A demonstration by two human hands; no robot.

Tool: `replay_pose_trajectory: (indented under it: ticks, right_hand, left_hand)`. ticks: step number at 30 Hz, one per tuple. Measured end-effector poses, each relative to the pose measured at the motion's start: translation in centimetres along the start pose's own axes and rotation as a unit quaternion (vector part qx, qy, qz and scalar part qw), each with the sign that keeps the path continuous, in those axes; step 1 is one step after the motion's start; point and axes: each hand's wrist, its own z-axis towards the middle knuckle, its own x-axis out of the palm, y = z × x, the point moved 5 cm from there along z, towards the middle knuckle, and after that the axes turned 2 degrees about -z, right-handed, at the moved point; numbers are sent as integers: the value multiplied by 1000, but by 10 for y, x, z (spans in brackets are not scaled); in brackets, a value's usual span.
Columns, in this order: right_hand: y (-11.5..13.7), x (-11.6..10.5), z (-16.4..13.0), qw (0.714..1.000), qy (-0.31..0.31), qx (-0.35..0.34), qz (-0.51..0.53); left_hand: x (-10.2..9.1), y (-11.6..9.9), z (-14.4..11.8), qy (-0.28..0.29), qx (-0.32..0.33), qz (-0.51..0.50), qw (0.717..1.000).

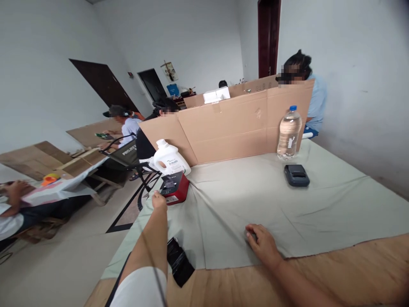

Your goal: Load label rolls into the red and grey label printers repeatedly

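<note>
At the table's left edge, my left hand [159, 201] is closed on the near left corner of a red and black box [177, 191]; most of its fingers are hidden. Right behind that box stands a white plastic jug [171, 158] with a handle. My right hand [262, 242] rests on the pale green cloth [230, 204] near the front edge, its fingers loosely curled with the thumb apart, and I see nothing in it. Beside my left forearm lies a crumpled black plastic packet [180, 262].
A small dark portable printer [297, 175] sits at the right, with a clear water bottle [289, 133] behind it. Cardboard panels [230, 128] stand along the back. Several people are seated beyond, and another table [60, 189] is at the left.
</note>
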Motion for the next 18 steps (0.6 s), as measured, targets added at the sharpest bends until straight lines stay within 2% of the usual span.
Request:
replay_pose_trajectory:
  ticks: [2,4,7,9,11,14,16,18]
  right_hand:
    - [1,-1,0,1000,3,7,4]
    - [2,-1,1,1000,11,14,6]
    - [2,0,4,998,41,43,8]
    - [-1,-1,5,995,59,74,18]
    - [-2,-3,4,992,68,96,39]
    - [-4,-5,-5,990,68,104,73]
    - [-5,-4,-14,988,70,104,89]
    - [-8,-2,-17,987,87,93,101]
  left_hand:
    - [1,-3,-16,-40,49,35,997]
    - [11,-2,-41,-42,98,51,993]
    - [40,14,-94,48,158,60,984]
    - [58,33,-138,127,177,55,974]
    - [67,55,-184,192,186,47,962]
    - [60,84,-232,240,191,36,951]
    - [47,95,-246,255,193,32,947]
    - [37,100,-250,267,194,37,943]
